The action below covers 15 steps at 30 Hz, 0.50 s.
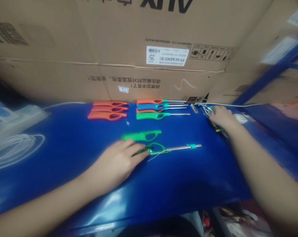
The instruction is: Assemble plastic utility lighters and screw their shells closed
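Observation:
My left hand (pixel 120 158) is curled over the handle of an opened green gas lighter (pixel 159 150), its thumb and fingers closed on it. A metal tube (pixel 178 148) with a teal collar reaches right from this lighter, and a thin wire hangs loose. Just behind lies the separate green half shell (pixel 141 135). At the back right my right hand (pixel 222 116) has its fingertips together at a small pile of wires and parts (pixel 204 108). What they pinch is too blurred to make out. A dark tool with a yellow band (pixel 215 127) lies beneath that hand.
Several assembled lighters (pixel 151 116) lie at the back middle, left of the wire pile. Red handle shells (pixel 106 116) lie further left. A coiled clear tube (pixel 17 148) rests at the left. A large cardboard box (pixel 102 42) stands behind the blue surface (pixel 178 187).

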Available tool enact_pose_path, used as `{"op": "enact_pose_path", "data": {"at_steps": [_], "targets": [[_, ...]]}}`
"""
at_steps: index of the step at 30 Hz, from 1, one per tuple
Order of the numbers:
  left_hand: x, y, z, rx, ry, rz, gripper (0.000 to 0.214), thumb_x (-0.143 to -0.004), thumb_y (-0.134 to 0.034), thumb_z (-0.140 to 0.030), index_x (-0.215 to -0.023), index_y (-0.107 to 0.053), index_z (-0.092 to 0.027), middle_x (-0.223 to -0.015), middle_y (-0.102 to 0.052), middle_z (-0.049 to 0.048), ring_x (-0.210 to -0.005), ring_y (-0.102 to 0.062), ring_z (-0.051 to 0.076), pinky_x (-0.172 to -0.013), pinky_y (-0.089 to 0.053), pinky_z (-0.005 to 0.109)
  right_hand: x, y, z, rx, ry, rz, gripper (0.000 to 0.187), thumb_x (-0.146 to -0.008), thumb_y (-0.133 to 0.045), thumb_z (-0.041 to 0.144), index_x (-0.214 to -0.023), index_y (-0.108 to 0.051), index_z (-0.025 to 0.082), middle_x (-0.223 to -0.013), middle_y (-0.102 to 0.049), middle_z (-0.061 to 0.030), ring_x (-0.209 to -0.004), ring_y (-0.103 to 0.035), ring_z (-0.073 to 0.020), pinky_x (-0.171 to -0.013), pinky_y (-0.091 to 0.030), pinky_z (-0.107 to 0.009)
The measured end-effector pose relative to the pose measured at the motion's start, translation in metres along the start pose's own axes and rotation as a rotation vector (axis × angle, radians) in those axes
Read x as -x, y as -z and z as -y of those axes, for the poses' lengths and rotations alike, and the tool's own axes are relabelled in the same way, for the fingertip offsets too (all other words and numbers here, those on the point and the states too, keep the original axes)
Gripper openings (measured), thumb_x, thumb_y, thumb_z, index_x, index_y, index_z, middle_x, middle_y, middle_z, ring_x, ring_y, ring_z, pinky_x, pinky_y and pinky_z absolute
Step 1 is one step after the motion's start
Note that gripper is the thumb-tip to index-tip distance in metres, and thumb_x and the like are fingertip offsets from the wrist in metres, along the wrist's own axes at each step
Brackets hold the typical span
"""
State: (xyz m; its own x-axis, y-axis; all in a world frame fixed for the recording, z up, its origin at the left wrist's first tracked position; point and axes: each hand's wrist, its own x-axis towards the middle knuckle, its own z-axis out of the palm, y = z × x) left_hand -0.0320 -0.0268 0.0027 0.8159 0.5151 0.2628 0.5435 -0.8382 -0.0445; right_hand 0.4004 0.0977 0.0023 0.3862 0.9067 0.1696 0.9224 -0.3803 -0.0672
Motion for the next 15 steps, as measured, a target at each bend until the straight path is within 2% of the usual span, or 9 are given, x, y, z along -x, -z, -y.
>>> {"op": "enact_pose_path", "data": {"at_steps": [3,5,7,10,15], "targets": [[-0.001,0.0,0.001,0.001,-0.005,0.004,0.034,-0.098,-0.05,-0.017,-0.128,-0.066,-0.023,-0.127,-0.069,0.0066,-0.108,-0.064,0.028,-0.081,-0.055,0.041,-0.006,-0.002,-0.007,-0.012,0.011,-0.002,0.04,-0.077,-0.059,0.021,-0.114,-0.072,0.013,-0.12,-0.065,-0.0253,-0.105,-0.065,-0.0437,-0.085,-0.052,-0.056],[-0.001,0.0,0.001,0.013,-0.003,0.002,0.034,-0.099,-0.049,-0.018,-0.128,-0.066,-0.024,-0.127,-0.069,0.0059,-0.108,-0.064,0.028,-0.081,-0.055,0.042,-0.008,-0.003,-0.009,-0.033,0.043,-0.026,0.035,-0.075,-0.061,0.016,-0.107,-0.074,0.013,-0.113,-0.067,-0.0238,-0.099,-0.067,-0.0383,-0.082,-0.052,-0.047],[-0.002,0.0,0.001,0.025,-0.002,0.004,0.034,-0.1,-0.048,-0.018,-0.128,-0.065,-0.024,-0.126,-0.069,0.0055,-0.109,-0.064,0.028,-0.081,-0.055,0.042,-0.007,-0.002,-0.01,-0.06,0.069,-0.06,0.032,-0.073,-0.061,0.012,-0.101,-0.076,0.011,-0.107,-0.068,-0.0228,-0.096,-0.068,-0.0354,-0.082,-0.051,-0.042],[-0.003,0.0,0.002,0.029,0.0,0.004,0.034,-0.1,-0.048,-0.018,-0.129,-0.065,-0.024,-0.127,-0.069,0.0055,-0.111,-0.063,0.028,-0.082,-0.055,0.042,-0.003,0.005,-0.01,-0.107,0.092,-0.13,0.032,-0.072,-0.058,0.008,-0.099,-0.076,0.01,-0.105,-0.068,-0.0225,-0.101,-0.066,-0.0365,-0.088,-0.05,-0.044],[-0.001,0.0,0.002,0.028,0.0,0.006,0.034,-0.1,-0.048,-0.018,-0.129,-0.064,-0.024,-0.128,-0.068,0.0059,-0.111,-0.063,0.028,-0.083,-0.055,0.043,0.008,0.024,0.002,-0.234,0.146,-0.246,0.035,-0.08,-0.048,0.006,-0.104,-0.073,0.01,-0.113,-0.069,-0.0225,-0.111,-0.063,-0.035,-0.1,-0.047,-0.047]]}}
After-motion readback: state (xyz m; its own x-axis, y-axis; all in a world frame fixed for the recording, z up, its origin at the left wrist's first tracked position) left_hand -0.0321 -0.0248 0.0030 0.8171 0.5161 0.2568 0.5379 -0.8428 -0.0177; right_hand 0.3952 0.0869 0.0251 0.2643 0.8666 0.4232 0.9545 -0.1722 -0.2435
